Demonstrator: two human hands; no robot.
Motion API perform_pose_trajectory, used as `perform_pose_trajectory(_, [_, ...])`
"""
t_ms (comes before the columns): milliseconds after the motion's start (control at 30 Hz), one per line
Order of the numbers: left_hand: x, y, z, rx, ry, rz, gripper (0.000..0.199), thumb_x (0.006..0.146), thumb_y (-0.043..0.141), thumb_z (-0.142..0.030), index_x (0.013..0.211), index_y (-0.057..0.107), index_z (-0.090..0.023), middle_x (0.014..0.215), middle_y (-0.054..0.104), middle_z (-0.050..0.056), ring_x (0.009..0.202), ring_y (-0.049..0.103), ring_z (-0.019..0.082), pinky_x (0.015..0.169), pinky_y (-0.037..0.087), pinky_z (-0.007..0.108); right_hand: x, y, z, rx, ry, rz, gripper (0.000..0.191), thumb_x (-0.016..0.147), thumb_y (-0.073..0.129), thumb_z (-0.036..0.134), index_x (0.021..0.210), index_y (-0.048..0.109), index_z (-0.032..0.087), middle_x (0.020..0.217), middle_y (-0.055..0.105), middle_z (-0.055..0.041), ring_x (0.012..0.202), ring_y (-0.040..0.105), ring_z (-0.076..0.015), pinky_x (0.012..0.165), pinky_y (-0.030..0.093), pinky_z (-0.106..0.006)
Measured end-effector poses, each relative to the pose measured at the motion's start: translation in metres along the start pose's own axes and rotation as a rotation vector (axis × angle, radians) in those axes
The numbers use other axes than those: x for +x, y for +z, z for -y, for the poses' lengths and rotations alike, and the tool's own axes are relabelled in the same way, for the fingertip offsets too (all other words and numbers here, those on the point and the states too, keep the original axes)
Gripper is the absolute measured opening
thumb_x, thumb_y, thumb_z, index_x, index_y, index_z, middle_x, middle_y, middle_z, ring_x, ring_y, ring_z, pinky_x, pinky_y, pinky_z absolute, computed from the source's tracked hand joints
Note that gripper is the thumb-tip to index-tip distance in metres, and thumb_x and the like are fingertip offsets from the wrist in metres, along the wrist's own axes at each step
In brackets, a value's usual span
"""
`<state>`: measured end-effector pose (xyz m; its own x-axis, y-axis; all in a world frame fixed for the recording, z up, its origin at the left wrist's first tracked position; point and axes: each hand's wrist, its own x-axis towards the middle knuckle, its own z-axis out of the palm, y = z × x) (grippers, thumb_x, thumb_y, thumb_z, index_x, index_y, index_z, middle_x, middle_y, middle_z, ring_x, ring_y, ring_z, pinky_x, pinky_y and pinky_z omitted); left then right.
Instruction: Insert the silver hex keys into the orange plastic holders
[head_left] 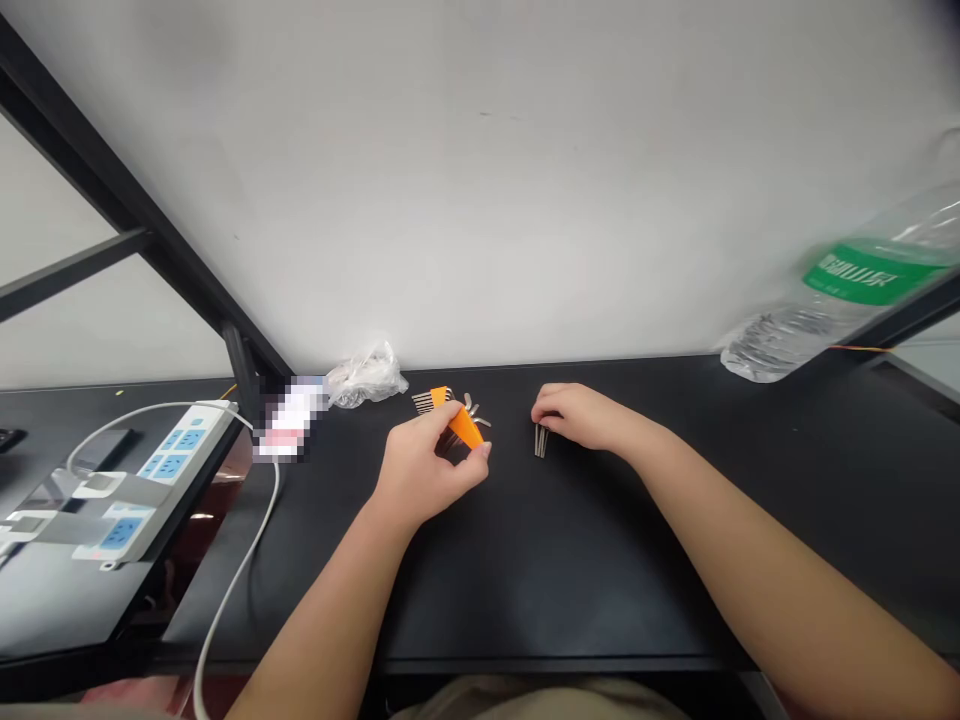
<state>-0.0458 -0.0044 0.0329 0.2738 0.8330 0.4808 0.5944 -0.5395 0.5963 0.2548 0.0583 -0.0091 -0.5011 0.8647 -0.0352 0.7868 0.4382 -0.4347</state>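
In the head view, we are pinching an orange holder (465, 427) with metal hex keys (471, 408) fanning from it in our nearly closed left hand (431, 470), above the black table (600, 600). Our half-curled right hand (577, 415) is resting beside a small bunch of separate keys (540, 440), which are lying apart from the holder, though we cannot tell whether it is gripping them

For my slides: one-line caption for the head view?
Left hand holds orange hex key holder; right hand rests by metal rods on black table.
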Motion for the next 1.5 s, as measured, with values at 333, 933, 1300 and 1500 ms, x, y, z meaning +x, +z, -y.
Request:
perform_pose_trajectory(333, [0.015,0.033,0.045,0.082,0.002,0.187,0.033,0.084,0.072,-0.039,0.112,0.067,-0.024,0.084,0.073,-0.001,0.073,0.068,0.017,0.071,0.055,0.029,0.001,0.002,0.019,0.072,0.119,-0.002,0.007,0.074,0.066,0.016,0.077,0.062,0.021,0.083,0.065,-0.0027,0.066,0.053,-0.0145,0.06,0.039,-0.028])
perform_pose_trajectory(933, [0.016,0.028,0.062,0.068,0.034,0.125,0.052,0.082,0.075,-0.036,0.13,0.063,-0.022,0.105,0.077,0.005,0.086,0.073,0.02,0.083,0.059,0.034,-0.002,0.014,0.079,1.0,0.042,-0.454,0.017,0.087,0.077,0.035,0.09,0.076,0.018,0.083,0.069,-0.0034,0.065,0.069,-0.0166,0.067,0.06,-0.035])
perform_pose_trajectory(1300, [0.013,0.03,0.05,0.102,0.103,0.176,0.044,0.079,0.075,-0.035,0.121,0.067,-0.023,0.095,0.076,0.003,0.082,0.071,0.019,0.078,0.058,0.032,0.003,0.021,0.088,1.068,0.035,-0.311,0.022,0.086,0.078,0.038,0.098,0.078,0.019,0.092,0.073,-0.0048,0.071,0.071,-0.0169,0.073,0.062,-0.036])
perform_pose_trajectory(1500, [0.025,0.022,0.043,0.061,0.062,0.061,0.039,0.082,0.074,-0.037,0.117,0.067,-0.021,0.09,0.075,0.002,0.076,0.069,0.017,0.075,0.056,0.029,0.005,0.038,0.112,1.421,0.249,-0.395,0.042,0.081,0.084,0.052,0.091,0.058,0.021,0.07,0.066,0.0032,0.059,0.066,-0.0145,0.058,0.056,-0.028])
